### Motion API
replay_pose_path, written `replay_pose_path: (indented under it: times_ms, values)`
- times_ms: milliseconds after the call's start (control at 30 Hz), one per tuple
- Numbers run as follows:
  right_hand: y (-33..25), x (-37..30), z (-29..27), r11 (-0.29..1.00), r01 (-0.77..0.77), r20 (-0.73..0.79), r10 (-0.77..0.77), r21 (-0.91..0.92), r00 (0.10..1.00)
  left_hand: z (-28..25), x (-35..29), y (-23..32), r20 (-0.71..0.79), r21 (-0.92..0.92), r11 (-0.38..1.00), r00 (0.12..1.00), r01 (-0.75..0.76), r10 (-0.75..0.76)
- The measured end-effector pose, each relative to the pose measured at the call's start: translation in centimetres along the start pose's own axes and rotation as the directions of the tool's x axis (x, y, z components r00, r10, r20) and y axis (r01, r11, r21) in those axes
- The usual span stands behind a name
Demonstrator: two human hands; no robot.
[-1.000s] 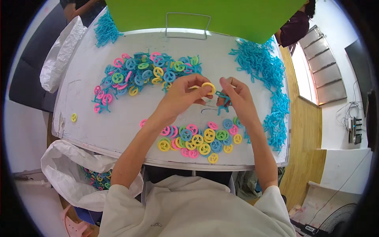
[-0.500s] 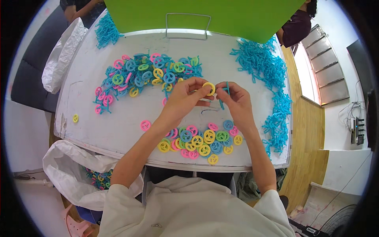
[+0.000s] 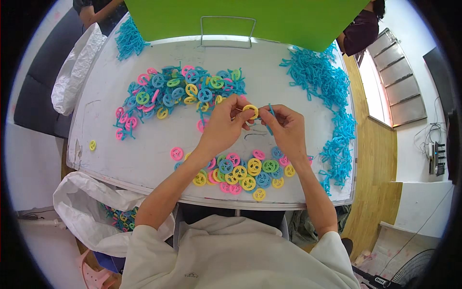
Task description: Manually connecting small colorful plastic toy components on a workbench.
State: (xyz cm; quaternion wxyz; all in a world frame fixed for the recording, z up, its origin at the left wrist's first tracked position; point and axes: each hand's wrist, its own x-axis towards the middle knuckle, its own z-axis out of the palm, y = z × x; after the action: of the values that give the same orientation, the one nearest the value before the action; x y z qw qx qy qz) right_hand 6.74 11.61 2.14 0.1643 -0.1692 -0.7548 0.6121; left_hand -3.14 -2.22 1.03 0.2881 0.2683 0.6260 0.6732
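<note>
Pinched in my left hand (image 3: 225, 123) is a yellow plastic wheel (image 3: 250, 109), held up above the table. My right hand (image 3: 285, 126) is closed on a thin blue plastic stick piece (image 3: 271, 113), with its fingertips right against the wheel. Whether the blue piece passes into the wheel is hidden by my fingers. Loose wheels (image 3: 254, 166) in pink, yellow, green and blue lie between my forearms. Beyond my left hand is a heap of wheels with blue pieces fitted to them (image 3: 168, 99).
Blue pieces (image 3: 337, 120) pile along the table's right side, with a smaller pile (image 3: 129, 41) at the far left. A green panel (image 3: 250, 21) with a wire handle stands at the back. A white sack (image 3: 77, 192) holds more pieces. Two other people sit beyond the table.
My hands have drawn together, bringing the blue piece up against the yellow wheel. The wheel has shifted slightly left and lower, and the blue piece is tilted differently.
</note>
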Motion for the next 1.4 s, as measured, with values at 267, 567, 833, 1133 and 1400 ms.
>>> replay_pose_path:
  times_ms: [267,567,833,1133,1400]
  values:
    - [-0.4,-0.2,0.1,0.995,-0.099,0.011,0.099,-0.022,0.995,1.0,-0.4,-0.3,-0.058,0.141,0.985,0.993,-0.094,0.103]
    - [0.1,-0.2,0.2,0.995,-0.085,0.02,0.084,0.057,0.996,1.8,-0.5,-1.4,-0.103,0.536,0.773,0.883,-0.339,0.458]
    - [-0.7,-0.4,0.4,0.983,-0.081,-0.01,0.083,0.166,0.996,1.5,-0.4,0.4,-0.191,0.24,0.962,0.965,-0.132,0.18]
    - [-0.3,0.1,-0.6,0.999,-0.007,-0.023,0.006,-0.05,1.0,0.9,-0.2,0.5,-0.128,-0.028,0.995,0.988,-0.094,0.089]
    - [0.2,0.1,-0.2,0.994,-0.068,-0.053,0.073,0.09,0.996,1.0,-0.4,-0.1,-0.158,0.028,0.993,0.981,-0.112,0.115]
